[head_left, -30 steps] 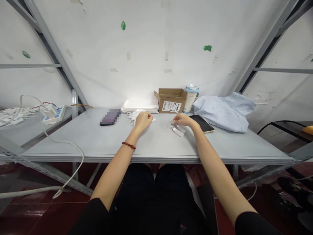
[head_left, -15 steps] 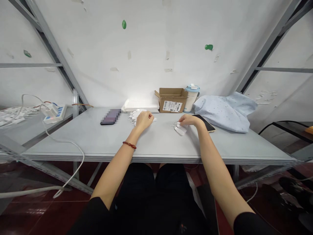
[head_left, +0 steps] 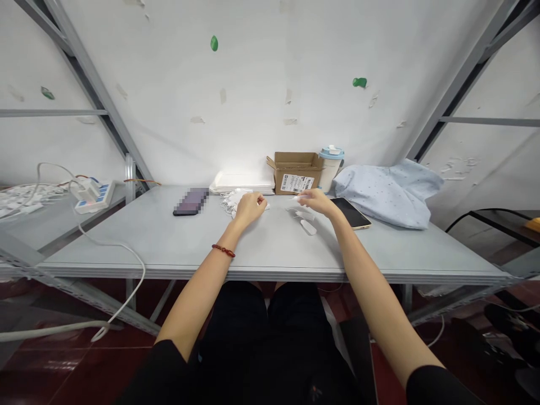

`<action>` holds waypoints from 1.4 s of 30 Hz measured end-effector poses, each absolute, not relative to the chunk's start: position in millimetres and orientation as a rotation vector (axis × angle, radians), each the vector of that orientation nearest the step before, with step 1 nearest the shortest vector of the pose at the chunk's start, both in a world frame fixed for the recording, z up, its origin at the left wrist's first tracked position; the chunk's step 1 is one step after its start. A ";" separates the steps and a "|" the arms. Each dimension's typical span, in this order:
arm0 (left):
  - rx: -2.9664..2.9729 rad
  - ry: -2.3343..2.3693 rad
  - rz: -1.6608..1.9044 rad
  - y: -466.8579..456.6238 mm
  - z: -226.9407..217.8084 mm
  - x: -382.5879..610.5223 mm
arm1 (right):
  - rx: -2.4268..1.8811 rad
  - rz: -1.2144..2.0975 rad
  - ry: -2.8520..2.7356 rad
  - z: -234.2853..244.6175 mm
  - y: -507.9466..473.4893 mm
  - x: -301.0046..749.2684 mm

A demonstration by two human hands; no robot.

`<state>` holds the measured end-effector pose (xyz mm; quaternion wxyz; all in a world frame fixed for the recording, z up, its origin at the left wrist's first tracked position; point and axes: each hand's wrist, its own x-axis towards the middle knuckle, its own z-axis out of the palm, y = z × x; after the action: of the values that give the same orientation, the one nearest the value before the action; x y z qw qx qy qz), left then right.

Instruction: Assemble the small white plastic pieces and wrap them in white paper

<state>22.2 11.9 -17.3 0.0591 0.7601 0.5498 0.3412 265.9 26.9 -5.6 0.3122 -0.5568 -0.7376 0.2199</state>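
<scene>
My left hand (head_left: 250,208) is closed, its fingers curled beside a pile of white strung tags (head_left: 231,200). Whatever lies between those fingers is hidden from me. Over the middle right of the table, my right hand (head_left: 316,201) pinches a white tag (head_left: 296,198) between thumb and fingers; the tag is partly covered and slightly blurred. Below that hand, a loose white tag (head_left: 308,227) with rounded ends lies on the grey table (head_left: 261,250), and another white piece (head_left: 304,215) is just above it.
A phone (head_left: 192,201) lies at left and a dark-screened device (head_left: 351,214) at right. Along the wall stand white sheets (head_left: 242,183), an open cardboard box (head_left: 297,183) and a lidded cup (head_left: 329,171). Pale blue cloth (head_left: 388,191) and a power strip (head_left: 101,197) flank them.
My right hand has moved left and away from me, leaving loose white tags below it. More of the dark-screened device shows. My left hand has barely moved.
</scene>
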 end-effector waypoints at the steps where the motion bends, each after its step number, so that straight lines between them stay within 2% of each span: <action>1: 2.293 1.640 1.044 11.8 -17.3 22.5 | -1.427 0.627 -1.927 -4.8 25.0 263.0; 14: 2.188 1.346 1.041 8.6 -16.3 26.5 | -1.073 1.039 -1.742 -2.6 10.6 238.7; 23: 2.022 1.200 1.070 10.1 -14.7 26.3 | -0.957 1.175 -1.740 -8.9 12.9 232.4; 42: 1.733 1.135 1.019 4.1 -9.3 25.2 | -0.868 1.181 -1.633 -7.7 13.3 234.1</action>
<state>25.2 4.1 -9.3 0.4043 0.6866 0.4495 0.4038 234.1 13.3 -7.7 0.4561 -0.3521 -0.6624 0.4788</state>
